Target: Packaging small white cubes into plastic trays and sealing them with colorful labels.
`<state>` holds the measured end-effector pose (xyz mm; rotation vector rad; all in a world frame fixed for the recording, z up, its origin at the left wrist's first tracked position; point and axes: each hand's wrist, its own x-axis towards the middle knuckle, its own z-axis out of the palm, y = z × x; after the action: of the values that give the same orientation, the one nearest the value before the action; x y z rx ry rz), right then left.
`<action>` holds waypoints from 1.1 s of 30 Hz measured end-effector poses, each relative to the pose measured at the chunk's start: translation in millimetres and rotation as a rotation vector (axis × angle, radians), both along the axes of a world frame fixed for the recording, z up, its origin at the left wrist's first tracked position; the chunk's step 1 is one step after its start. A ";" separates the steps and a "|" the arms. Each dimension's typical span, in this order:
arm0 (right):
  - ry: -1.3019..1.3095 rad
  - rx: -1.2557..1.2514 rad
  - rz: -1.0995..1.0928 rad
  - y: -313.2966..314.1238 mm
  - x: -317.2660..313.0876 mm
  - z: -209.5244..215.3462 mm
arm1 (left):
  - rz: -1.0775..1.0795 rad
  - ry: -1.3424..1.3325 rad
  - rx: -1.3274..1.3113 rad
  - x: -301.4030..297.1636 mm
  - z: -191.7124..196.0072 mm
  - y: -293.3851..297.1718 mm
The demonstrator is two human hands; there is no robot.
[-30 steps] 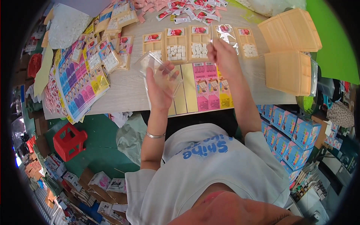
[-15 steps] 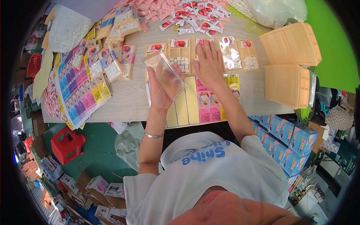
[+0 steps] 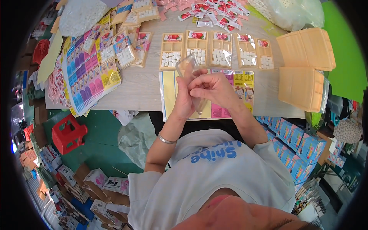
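My left hand (image 3: 183,100) is wrapped round a clear plastic lid (image 3: 187,66), tilted above the table's near edge; whether it is one lid or a nested stack I cannot tell. Against its side, the fingers of my right hand (image 3: 219,89) are bent and pinched at the lid's edge. Just beyond both hands stand several cream trays in a row, each with a strawberry-print sachet and white pellets, such as the left tray (image 3: 171,51) and the second tray (image 3: 196,50). Clear covers glint on the middle tray (image 3: 221,48) and the tray right of it (image 3: 246,50).
Printed card sheets (image 3: 168,96) lie under my hands, with more sheets (image 3: 90,82) at left beside piled filled trays (image 3: 124,48). Strawberry sachets (image 3: 214,13) are heaped at the back. Stacked empty cream trays (image 3: 301,88) stand at right. A red stool (image 3: 69,132) is on the floor.
My right hand has left the middle tray and come back to the lid in my left hand. The lid has turned more edge-on. The whole view has shifted slightly.
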<state>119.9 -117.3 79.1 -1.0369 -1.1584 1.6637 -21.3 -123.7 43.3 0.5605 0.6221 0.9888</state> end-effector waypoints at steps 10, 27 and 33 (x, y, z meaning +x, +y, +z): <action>-0.188 0.104 -0.213 -16.4 -4.9 -6.1 | 0.151 0.146 -0.010 -0.9 -6.8 0.9; -1.408 0.507 -0.393 69.1 -10.7 -42.1 | 0.386 0.062 -0.246 -90.7 -14.6 61.3; -1.510 0.619 -0.324 64.0 -11.8 -59.0 | 0.337 0.092 -0.208 -72.6 1.8 54.1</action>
<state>108.1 -53.2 20.0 -1.9057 -2.0191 -0.0505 -93.9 -69.6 45.1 0.3227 0.9106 1.2003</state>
